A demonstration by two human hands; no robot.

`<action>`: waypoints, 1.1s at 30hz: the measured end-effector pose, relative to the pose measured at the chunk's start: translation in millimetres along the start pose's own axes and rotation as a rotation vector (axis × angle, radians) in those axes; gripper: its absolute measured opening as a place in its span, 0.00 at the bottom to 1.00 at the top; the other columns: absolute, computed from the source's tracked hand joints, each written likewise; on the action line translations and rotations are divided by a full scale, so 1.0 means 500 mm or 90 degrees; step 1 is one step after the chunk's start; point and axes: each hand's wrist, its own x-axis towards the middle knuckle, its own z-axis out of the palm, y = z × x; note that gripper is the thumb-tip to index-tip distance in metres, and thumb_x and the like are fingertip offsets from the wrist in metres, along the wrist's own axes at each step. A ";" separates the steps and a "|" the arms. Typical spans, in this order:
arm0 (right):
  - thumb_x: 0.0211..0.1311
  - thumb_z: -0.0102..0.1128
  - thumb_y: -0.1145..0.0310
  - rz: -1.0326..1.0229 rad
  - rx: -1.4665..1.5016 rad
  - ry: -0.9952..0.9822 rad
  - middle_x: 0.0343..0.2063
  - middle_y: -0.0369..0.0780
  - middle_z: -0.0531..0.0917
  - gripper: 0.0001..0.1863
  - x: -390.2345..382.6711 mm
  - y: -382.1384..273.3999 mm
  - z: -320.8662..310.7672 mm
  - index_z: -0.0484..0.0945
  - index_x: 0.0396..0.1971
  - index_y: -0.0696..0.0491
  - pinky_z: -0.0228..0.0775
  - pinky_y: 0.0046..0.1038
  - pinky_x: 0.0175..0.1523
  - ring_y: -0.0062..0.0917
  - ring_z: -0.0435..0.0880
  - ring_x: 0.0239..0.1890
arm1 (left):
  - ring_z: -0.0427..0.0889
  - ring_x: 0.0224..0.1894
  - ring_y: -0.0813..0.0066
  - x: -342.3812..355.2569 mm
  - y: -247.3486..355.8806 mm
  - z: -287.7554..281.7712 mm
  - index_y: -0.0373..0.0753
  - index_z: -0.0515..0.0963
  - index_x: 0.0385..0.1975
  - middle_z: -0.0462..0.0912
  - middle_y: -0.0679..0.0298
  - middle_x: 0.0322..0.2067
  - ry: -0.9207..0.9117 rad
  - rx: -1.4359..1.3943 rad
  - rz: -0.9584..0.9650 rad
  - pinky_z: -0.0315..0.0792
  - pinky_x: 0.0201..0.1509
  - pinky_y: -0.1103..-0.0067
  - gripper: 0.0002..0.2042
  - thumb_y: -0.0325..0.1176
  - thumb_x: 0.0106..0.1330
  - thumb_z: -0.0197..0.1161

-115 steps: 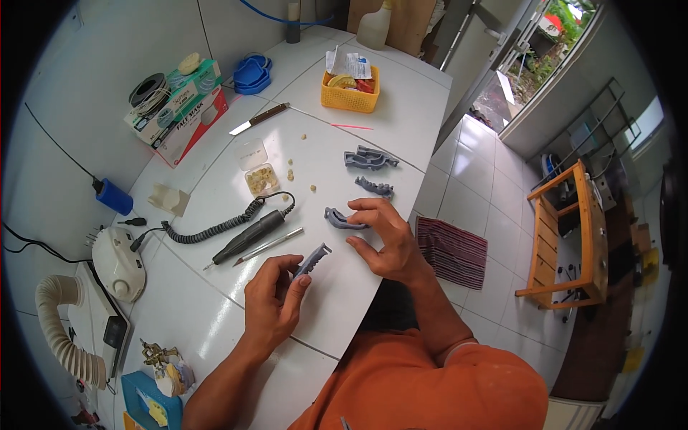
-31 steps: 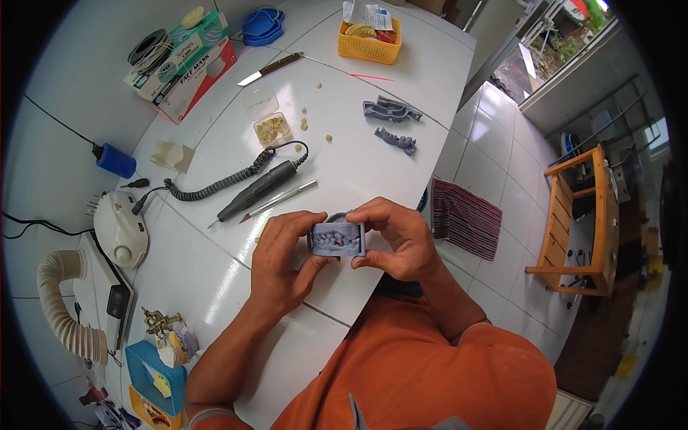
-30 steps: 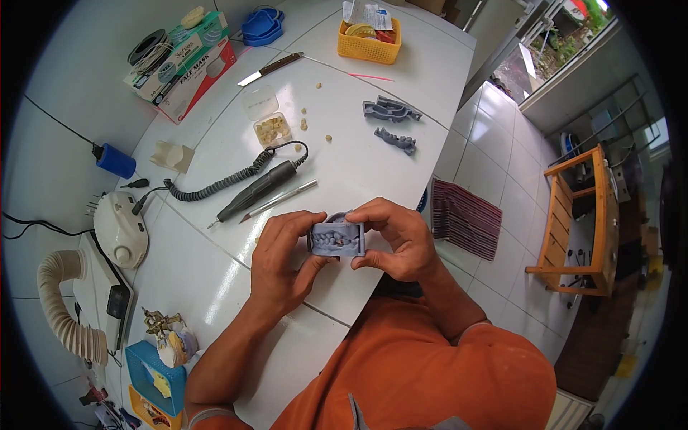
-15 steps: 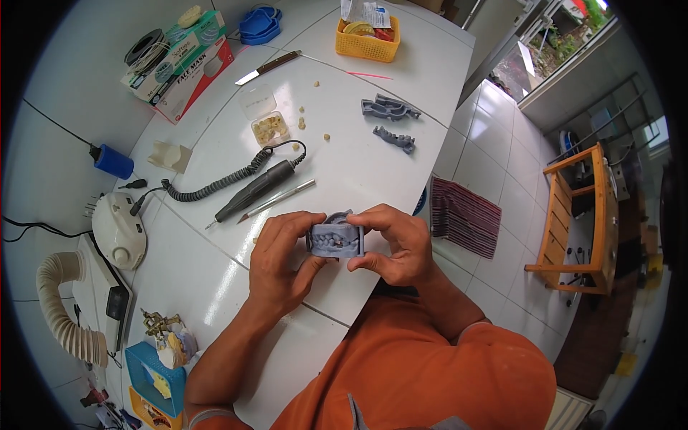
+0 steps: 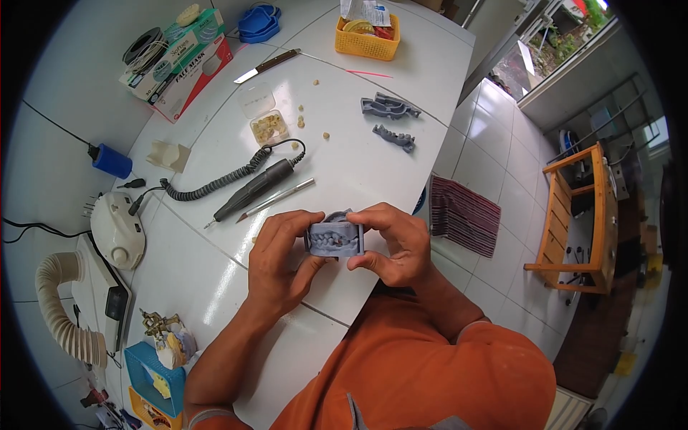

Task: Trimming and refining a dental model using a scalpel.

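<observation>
A grey dental model (image 5: 335, 240), with a row of teeth showing on the side toward me, is held between both hands above the white tiled table. My left hand (image 5: 281, 247) grips its left end, with the thumb below and the fingers above. On the right end, my right hand (image 5: 395, 245) pinches it between thumb and forefinger. Beyond the hands lie a slim metal carving knife (image 5: 278, 200) and a black rotary handpiece (image 5: 254, 190) on a coiled cord. Two more grey model pieces, a larger one (image 5: 389, 107) and a smaller one (image 5: 394, 138), rest farther right.
A clear box (image 5: 269, 127) holds small yellowish pieces, with several loose beside it. Behind are a wooden-handled knife (image 5: 267, 66) and a yellow basket (image 5: 367, 44). A white control unit (image 5: 119, 231), a ribbed hose (image 5: 54, 294) and a blue basket (image 5: 154, 380) stand left. A wooden stool (image 5: 573, 222) is right.
Both hands keep the same grip on the dental model. It has tilted very slightly; nothing else on the table has moved.
</observation>
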 end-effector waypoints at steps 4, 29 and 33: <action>0.52 0.89 0.59 -0.001 0.008 0.000 0.42 0.46 0.90 0.34 0.007 0.000 0.001 0.84 0.56 0.60 0.84 0.28 0.46 0.29 0.91 0.39 | 0.87 0.49 0.60 0.000 0.006 -0.006 0.37 0.83 0.57 0.86 0.54 0.52 -0.012 -0.004 -0.019 0.83 0.53 0.69 0.27 0.25 0.55 0.82; 0.54 0.89 0.57 0.011 0.056 0.003 0.41 0.46 0.89 0.34 0.001 0.006 -0.003 0.84 0.55 0.61 0.82 0.28 0.46 0.28 0.89 0.40 | 0.86 0.49 0.59 -0.003 0.001 -0.009 0.36 0.86 0.54 0.87 0.55 0.48 -0.009 -0.008 0.011 0.80 0.51 0.68 0.28 0.31 0.50 0.85; 0.54 0.89 0.57 0.011 0.058 -0.015 0.41 0.46 0.88 0.35 0.000 0.007 -0.007 0.83 0.56 0.61 0.83 0.28 0.47 0.28 0.89 0.40 | 0.86 0.48 0.59 0.000 0.005 -0.013 0.36 0.86 0.54 0.88 0.55 0.47 -0.016 0.003 0.016 0.79 0.51 0.68 0.28 0.32 0.49 0.85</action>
